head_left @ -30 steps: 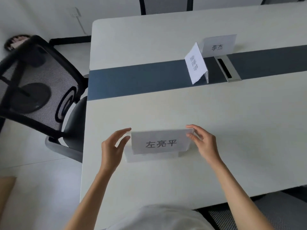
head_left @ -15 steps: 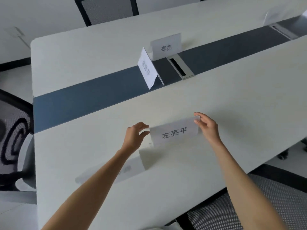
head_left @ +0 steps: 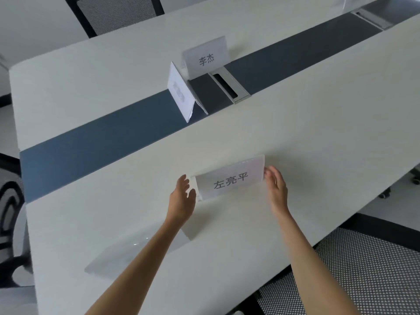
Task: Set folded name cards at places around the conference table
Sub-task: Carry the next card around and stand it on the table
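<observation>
Because the card (head_left: 230,178) stands between the two hands, its long axis runs left to right, rising slightly toward the far right, and each short end faces one palm. The left hand (head_left: 182,197) sits at the card's left end, fingers loosely spread and curled, touching or just beside the edge; firm contact cannot be confirmed. The right hand (head_left: 274,187) sits at the right end, fingertips (head_left: 267,172) at or just beside the upper right corner, hand partly open. Neither hand visibly wraps the card, so the hold appears to be light steadying. The card rests on the near pale half of the table (head_left: 318,123), well short of the dark centre strip (head_left: 113,142). Both hands are equally near, one per end. Two further cards (head_left: 205,57) stand on the strip, far from the hands. A flat clear sheet (head_left: 127,253) lies near the left forearm. Any final squaring likely requires a small twist about the card's middle, both ends moved together.
</observation>
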{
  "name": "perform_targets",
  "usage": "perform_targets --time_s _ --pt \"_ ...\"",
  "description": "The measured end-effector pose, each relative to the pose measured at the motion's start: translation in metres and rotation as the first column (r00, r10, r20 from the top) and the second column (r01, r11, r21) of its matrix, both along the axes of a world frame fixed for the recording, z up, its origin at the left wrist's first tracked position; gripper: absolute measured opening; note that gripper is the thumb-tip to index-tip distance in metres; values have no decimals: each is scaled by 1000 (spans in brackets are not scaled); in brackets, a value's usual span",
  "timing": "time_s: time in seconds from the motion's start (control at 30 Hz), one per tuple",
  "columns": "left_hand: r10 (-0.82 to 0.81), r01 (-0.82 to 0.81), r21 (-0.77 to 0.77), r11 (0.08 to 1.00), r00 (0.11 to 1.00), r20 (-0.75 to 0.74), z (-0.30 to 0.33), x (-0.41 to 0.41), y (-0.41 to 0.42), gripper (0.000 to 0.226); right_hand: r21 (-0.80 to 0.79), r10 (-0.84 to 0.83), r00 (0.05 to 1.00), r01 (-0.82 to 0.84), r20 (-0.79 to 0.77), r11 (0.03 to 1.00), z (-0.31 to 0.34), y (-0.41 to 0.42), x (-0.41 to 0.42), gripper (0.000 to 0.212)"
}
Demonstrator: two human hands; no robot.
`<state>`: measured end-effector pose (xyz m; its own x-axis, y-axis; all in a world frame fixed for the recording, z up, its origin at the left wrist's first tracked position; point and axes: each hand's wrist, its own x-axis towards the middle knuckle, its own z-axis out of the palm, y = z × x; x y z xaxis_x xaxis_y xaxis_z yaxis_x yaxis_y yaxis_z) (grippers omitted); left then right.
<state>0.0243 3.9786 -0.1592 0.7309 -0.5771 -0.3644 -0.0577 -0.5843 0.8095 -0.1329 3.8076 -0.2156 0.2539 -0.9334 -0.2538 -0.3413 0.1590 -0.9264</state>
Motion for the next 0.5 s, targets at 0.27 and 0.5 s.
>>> perform_targets --time_s 0.27,0.5 --pt "-27 -5 -134 991 972 -234 5 -14 -15 63 54 -5 999 2 46 999 -11 -8 15 44" --pt "-102 56 -210 976 971 -218 7 14 -79 68 49 0 998 -3 62 999 -9 -82 53 49"
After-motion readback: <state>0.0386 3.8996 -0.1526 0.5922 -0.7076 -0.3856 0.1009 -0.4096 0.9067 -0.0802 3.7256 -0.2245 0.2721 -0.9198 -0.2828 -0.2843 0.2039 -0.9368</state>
